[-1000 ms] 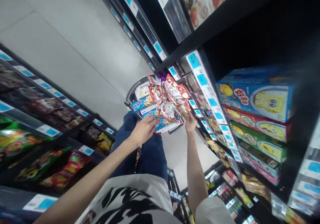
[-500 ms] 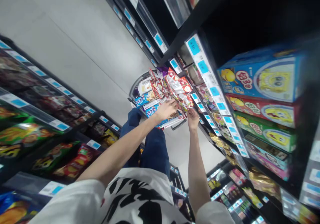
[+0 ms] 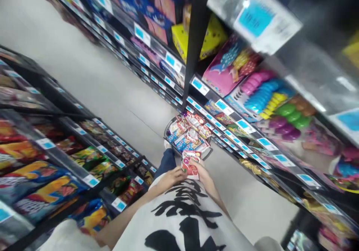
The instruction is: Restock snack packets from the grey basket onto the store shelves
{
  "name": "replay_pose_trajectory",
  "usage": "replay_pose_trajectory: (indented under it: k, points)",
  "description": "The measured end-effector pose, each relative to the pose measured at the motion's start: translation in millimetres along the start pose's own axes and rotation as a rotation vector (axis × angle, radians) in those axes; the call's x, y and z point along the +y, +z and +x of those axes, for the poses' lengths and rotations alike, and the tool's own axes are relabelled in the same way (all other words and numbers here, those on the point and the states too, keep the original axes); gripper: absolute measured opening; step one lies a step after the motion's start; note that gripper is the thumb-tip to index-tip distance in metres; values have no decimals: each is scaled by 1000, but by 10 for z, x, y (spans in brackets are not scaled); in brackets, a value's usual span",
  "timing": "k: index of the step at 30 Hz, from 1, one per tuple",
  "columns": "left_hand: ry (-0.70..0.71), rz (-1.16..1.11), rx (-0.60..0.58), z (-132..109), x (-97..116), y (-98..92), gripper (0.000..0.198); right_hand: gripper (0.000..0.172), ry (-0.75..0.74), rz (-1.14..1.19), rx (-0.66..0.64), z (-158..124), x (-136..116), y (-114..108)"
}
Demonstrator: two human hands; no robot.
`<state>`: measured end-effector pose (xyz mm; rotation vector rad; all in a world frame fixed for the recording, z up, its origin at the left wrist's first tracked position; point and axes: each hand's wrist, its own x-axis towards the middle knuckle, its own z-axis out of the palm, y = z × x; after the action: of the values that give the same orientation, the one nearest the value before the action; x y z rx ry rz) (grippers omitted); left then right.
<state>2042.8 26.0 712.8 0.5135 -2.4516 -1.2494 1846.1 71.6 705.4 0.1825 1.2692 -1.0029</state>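
Note:
Close in front of my waist is a red and white snack packet (image 3: 191, 170), its printed front facing up. My right hand (image 3: 202, 172) grips it from the right side, with the fingers partly behind the packet. At its left edge, the fingers of my left hand (image 3: 176, 175) are bent and pressed against it. Just beyond stands a shopping basket (image 3: 208, 154) on the floor, heaped with red and white snack packets (image 3: 196, 119) and several blue boxes (image 3: 179, 143). Small print on the held packet is too blurred to read.
Shelves with price labels (image 3: 200, 86) run along my right, bearing colourful toy-like packs (image 3: 263, 96) and a yellow box (image 3: 181, 40). Shelves on my left hold bagged snacks (image 3: 53, 191). Grey floor (image 3: 120, 94) stretches ahead between them.
Both hands have left the basket and come back to my waist with a red and white packet. The view has risen, so the basket looks smaller and farther below.

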Motion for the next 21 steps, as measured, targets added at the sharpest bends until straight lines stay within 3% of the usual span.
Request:
replay_pose_trajectory:
  k: [4, 8, 11, 13, 15, 18, 21]
  points:
    - [20, 66, 108, -11, 265, -128, 30, 56, -137, 113, 98, -218, -128, 241]
    - [193, 101, 69, 155, 386, -366, 28, 46, -262, 268, 266, -368, -298, 266]
    - [221, 44, 233, 327, 404, -613, 25, 46, -441, 342, 283, -552, -298, 246]
    - [157, -12, 413, 420, 392, -829, 28, 49, -471, 334, 241, -728, -174, 306]
    - [79, -96, 512, 463, 377, -1066, 29, 51, -422, 265, 108, -931, 52, 479]
    - [-24, -337, 426, 403, 350, -1367, 18, 47, -327, 153, -155, -1194, 472, 912]
    - [-137, -658, 289, 239, 320, -1513, 16, 41, -286, 127, -255, -1316, 778, 1299]
